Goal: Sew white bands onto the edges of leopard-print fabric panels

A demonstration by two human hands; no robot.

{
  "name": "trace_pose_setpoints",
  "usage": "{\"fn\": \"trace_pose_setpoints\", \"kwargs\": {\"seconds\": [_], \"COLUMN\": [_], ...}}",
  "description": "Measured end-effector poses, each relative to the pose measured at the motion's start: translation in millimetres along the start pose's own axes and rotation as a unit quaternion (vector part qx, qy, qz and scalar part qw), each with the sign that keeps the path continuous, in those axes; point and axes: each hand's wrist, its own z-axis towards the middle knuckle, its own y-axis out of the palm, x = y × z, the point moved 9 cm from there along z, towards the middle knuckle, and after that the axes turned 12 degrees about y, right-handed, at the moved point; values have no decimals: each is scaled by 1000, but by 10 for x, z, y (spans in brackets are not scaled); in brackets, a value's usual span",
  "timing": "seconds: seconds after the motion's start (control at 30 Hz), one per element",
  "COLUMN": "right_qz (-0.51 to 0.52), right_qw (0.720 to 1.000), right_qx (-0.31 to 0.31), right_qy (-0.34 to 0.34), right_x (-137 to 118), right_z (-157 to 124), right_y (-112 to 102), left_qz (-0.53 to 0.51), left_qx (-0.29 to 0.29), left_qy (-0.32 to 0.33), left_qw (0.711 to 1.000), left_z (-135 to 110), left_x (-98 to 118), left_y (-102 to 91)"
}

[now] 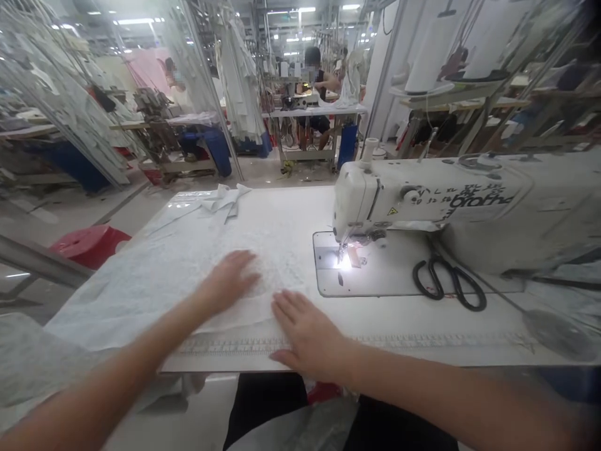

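Observation:
A pale, lightly patterned piece of fabric (154, 275) lies spread over the left part of the white sewing table. My left hand (230, 282) rests on it, slightly blurred, fingers stretched to the right. Flat at the fabric's right edge is my right hand (307, 332), its fingers pointing away from me and its thumb apart. Neither hand grips anything. Right of both hands stands a white sewing machine (399, 194), its lamp lighting the needle plate (328, 275). No fabric shows under the needle.
Black-handled scissors (451, 285) lie on the machine bed. A printed ruler strip (413, 340) runs along the table's front edge. Fabric scraps (223, 200) lie at the back left. A red stool (89, 244) stands left of the table. Beyond, a person (319, 81) sits at another machine.

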Motion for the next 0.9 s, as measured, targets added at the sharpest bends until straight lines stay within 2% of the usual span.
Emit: {"fn": "trace_pose_setpoints", "kwargs": {"seconds": [0.13, 0.3, 0.47, 0.6, 0.77, 0.83, 0.9], "right_qz": [-53, -96, -100, -82, -59, -51, -47], "right_qw": [997, 991, 990, 988, 984, 983, 984], "right_qx": [58, 94, 100, 129, 165, 171, 169], "right_qy": [19, -6, 13, 32, 40, 37, 37], "right_x": [530, 939, 1280, 1436, 1465, 1466, 1477], "right_z": [-264, -346, -337, -375, -405, -411, -409], "right_y": [-292, -573, -690, -747, -812, -829, -827], "left_qz": [-13, -2, 0, -4, 0, -20, -68], "left_qx": [-47, -41, -26, -21, 6, 25, 20], "left_qy": [109, 173, 221, 235, 240, 262, 306], "left_qw": [993, 984, 975, 972, 971, 964, 949], "left_z": [434, 828, 1113, 1301, 1307, 1189, 1022], "left_x": [353, 801, 1036, 1115, 1160, 1221, 1316], "left_y": [124, 273, 299, 313, 246, 191, 185]}}
